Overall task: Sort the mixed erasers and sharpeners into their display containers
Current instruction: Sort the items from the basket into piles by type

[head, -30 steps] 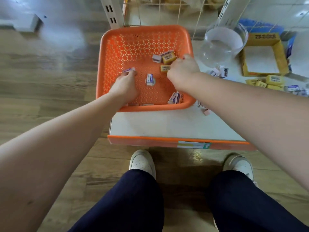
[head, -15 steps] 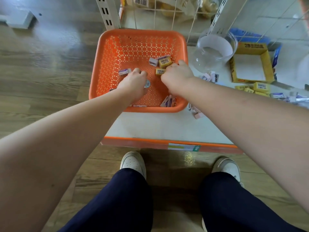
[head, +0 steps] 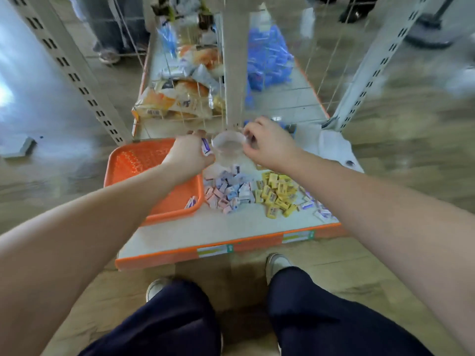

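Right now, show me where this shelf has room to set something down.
Free: the shelf strip between the piles and the orange front edge, and most of the orange basket floor. Crowded: the pastel pile beside the yellow pile, loose pieces at the right edge, and the clear container between left hand, holding a small piece, and right hand.

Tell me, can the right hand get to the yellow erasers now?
Probably yes: the yellow erasers lie uncovered on the shelf, just nearer than the right hand at the jar.
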Demonstrator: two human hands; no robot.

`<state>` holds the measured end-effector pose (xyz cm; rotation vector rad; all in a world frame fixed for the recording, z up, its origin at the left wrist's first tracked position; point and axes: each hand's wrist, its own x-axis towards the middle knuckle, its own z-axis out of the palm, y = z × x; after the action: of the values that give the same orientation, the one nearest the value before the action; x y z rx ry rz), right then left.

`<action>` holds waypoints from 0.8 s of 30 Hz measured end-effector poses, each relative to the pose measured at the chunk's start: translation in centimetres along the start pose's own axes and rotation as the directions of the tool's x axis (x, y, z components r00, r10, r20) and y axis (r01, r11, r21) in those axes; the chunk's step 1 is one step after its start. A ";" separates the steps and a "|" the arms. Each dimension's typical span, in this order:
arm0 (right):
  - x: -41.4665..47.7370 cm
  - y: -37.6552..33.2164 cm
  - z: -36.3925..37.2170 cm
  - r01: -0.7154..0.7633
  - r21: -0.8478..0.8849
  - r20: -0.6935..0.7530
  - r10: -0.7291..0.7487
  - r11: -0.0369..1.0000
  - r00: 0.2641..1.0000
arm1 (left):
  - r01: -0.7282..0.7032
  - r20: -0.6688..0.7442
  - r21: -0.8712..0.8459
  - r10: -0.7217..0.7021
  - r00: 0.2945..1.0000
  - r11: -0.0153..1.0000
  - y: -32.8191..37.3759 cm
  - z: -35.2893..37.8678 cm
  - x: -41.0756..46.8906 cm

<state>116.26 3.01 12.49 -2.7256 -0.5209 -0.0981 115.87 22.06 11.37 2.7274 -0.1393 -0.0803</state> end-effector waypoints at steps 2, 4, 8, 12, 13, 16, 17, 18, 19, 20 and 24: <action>-3.0 2.1 -2.0 -0.135 0.058 -0.050 0.138 0.989 0.989 | -0.072 0.030 -0.051 0.074 0.997 0.996 4.1 1.1 -1.2; -6.0 4.1 -3.7 -0.257 0.136 -0.088 0.270 0.957 0.959 | -0.147 0.057 -0.092 0.152 0.987 0.985 8.4 2.2 -2.3; -10.4 8.7 -4.6 -0.363 0.252 -0.115 0.400 0.897 0.909 | -0.173 0.122 -0.101 0.184 0.975 0.980 13.8 5.4 -3.1; -13.7 13.2 -4.0 -0.442 0.311 -0.082 0.487 0.841 0.870 | -0.126 0.226 -0.166 0.163 0.960 0.978 15.7 8.9 -3.1; -14.1 14.2 -3.7 -0.445 0.324 -0.080 0.493 0.835 0.866 | -0.114 0.233 -0.183 0.156 0.960 0.976 16.0 9.7 -2.8; -14.5 17.1 -1.4 -0.483 0.334 -0.055 0.528 0.809 0.847 | -0.118 0.247 -0.191 0.164 0.955 0.974 16.4 12.5 -1.4; -14.5 18.0 -0.3 -0.505 0.345 -0.045 0.551 0.791 0.833 | -0.116 0.264 -0.179 0.161 0.951 0.977 16.3 13.7 -0.8; -14.4 18.7 1.0 -0.527 0.351 -0.040 0.574 0.774 0.818 | -0.112 0.281 -0.166 0.156 0.947 0.980 16.2 14.8 -0.2; -14.2 19.4 2.4 -0.541 0.355 -0.039 0.590 0.762 0.806 | -0.107 0.298 -0.149 0.148 0.943 0.983 15.9 16.0 0.4; -13.9 19.9 3.9 -0.554 0.363 -0.040 0.606 0.749 0.794 | -0.102 0.311 -0.131 0.139 0.940 0.986 15.6 17.2 1.0; -12.5 21.3 9.0 -0.558 0.406 -0.103 0.643 0.724 0.759 | -0.082 0.290 -0.133 0.118 0.950 0.988 14.8 21.3 3.4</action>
<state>112.47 -16.51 -4.74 -2.3384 0.4109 -0.1412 116.37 -0.19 -2.34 2.5676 -0.3472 -0.4566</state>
